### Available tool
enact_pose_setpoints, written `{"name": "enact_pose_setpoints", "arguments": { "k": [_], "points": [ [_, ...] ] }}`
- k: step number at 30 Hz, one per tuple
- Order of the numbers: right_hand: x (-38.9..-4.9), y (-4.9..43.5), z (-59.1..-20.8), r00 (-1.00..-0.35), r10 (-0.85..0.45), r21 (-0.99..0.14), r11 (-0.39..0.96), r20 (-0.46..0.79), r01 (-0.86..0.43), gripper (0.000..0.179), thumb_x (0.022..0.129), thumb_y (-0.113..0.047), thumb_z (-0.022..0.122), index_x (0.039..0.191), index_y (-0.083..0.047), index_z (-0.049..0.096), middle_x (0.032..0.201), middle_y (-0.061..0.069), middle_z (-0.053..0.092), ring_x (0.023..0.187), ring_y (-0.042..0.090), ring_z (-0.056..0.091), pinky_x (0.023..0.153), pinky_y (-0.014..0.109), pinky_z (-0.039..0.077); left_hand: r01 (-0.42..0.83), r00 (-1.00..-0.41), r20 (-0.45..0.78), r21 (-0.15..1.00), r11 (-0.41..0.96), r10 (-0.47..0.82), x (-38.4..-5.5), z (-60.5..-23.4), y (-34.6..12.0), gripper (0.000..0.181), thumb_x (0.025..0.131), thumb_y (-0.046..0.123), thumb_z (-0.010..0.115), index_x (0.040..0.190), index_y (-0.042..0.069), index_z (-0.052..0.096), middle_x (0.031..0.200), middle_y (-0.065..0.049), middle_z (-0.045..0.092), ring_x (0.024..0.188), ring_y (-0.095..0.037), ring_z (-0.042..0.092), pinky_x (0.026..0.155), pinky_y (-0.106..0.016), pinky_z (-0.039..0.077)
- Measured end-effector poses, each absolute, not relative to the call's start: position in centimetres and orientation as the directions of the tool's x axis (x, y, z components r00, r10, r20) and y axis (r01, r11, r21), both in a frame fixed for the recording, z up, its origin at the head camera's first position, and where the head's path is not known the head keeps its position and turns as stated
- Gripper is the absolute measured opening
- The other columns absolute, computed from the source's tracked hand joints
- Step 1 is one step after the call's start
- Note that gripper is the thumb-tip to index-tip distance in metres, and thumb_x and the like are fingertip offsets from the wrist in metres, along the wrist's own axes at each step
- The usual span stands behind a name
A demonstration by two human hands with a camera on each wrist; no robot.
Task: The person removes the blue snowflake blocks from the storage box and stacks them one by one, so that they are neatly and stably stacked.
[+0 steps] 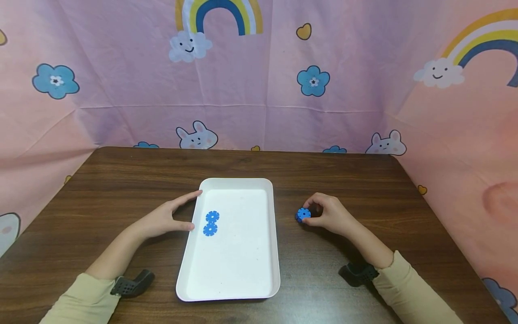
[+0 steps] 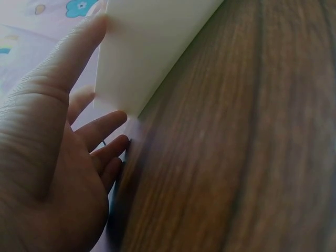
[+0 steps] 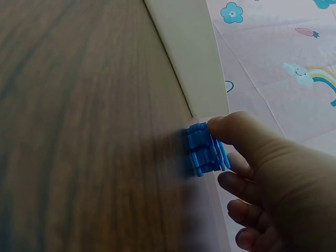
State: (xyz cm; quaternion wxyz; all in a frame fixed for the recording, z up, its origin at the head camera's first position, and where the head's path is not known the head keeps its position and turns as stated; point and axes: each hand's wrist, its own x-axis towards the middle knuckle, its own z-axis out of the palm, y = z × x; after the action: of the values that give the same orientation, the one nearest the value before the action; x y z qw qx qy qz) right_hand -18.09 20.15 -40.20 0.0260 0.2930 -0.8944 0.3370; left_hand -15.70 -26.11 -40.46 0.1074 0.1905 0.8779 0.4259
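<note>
A white tray [image 1: 236, 243] lies on the brown table, holding two blue notched plastic discs [image 1: 210, 229] side by side in its left half. My left hand [image 1: 167, 218] has its fingers spread, with the thumb and a fingertip touching the tray's left rim. Right of the tray, a short stack of the same blue notched discs [image 3: 202, 149] rests on the table. My right hand [image 1: 329, 213] pinches at the top of this stack between thumb and forefinger. In the right wrist view, the uppermost disc leans slightly away from those under it.
The wood-grain table [image 1: 133, 180] reaches back to a pink patterned cloth [image 1: 243, 81] hanging behind and at both sides. A dark device [image 1: 132, 284] is strapped to the left wrist, and another one [image 1: 358, 273] to the right.
</note>
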Motion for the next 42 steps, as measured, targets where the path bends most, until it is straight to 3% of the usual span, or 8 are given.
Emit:
{"name": "enact_pose_setpoints", "arguments": {
  "k": [21,31,36,42],
  "points": [
    [-18.1,20.4,-40.2,-0.834,-0.502,-0.589,0.611,0.229,-0.529,0.030,0.073,-0.021,0.085,0.094,-0.010,0.068,0.087,-0.005,0.060,0.072,0.014,0.048,0.060,0.027,0.043,0.249,-0.901,-0.025,0.789,0.562,0.434,-15.8,-40.5,-26.0,0.085,0.077,0.032,0.080,0.149,0.025,0.035,0.153,-0.014,0.029,0.139,-0.040,0.019,0.100,-0.073,0.016],
    [-18.2,20.0,-38.4,-0.831,-0.469,-0.604,0.582,0.297,-0.545,0.030,0.077,-0.022,0.082,0.098,-0.008,0.067,0.084,0.004,0.059,0.071,0.018,0.048,0.058,0.029,0.041,0.249,-0.902,-0.026,0.784,0.568,0.431,-15.8,-40.5,-26.2,0.085,0.077,0.032,0.080,0.149,0.027,0.035,0.152,-0.014,0.029,0.139,-0.040,0.020,0.099,-0.073,0.016],
    [-18.1,19.0,-37.4,-0.834,-0.467,-0.641,0.551,0.293,-0.534,0.030,0.079,-0.022,0.080,0.101,-0.006,0.067,0.091,0.009,0.062,0.073,0.020,0.048,0.059,0.029,0.042,0.252,-0.901,-0.024,0.784,0.567,0.434,-15.8,-40.5,-26.3,0.084,0.077,0.032,0.079,0.149,0.026,0.035,0.152,-0.014,0.030,0.139,-0.040,0.020,0.099,-0.073,0.017],
    [-17.9,17.3,-35.9,-0.825,-0.475,-0.681,0.496,0.307,-0.539,0.025,0.081,-0.018,0.079,0.101,-0.010,0.067,0.094,0.005,0.062,0.074,0.019,0.046,0.059,0.031,0.041,0.260,-0.896,-0.018,0.788,0.558,0.443,-15.8,-40.5,-26.3,0.084,0.078,0.031,0.079,0.149,0.025,0.035,0.152,-0.013,0.030,0.139,-0.039,0.020,0.100,-0.072,0.017]
  ]
}}
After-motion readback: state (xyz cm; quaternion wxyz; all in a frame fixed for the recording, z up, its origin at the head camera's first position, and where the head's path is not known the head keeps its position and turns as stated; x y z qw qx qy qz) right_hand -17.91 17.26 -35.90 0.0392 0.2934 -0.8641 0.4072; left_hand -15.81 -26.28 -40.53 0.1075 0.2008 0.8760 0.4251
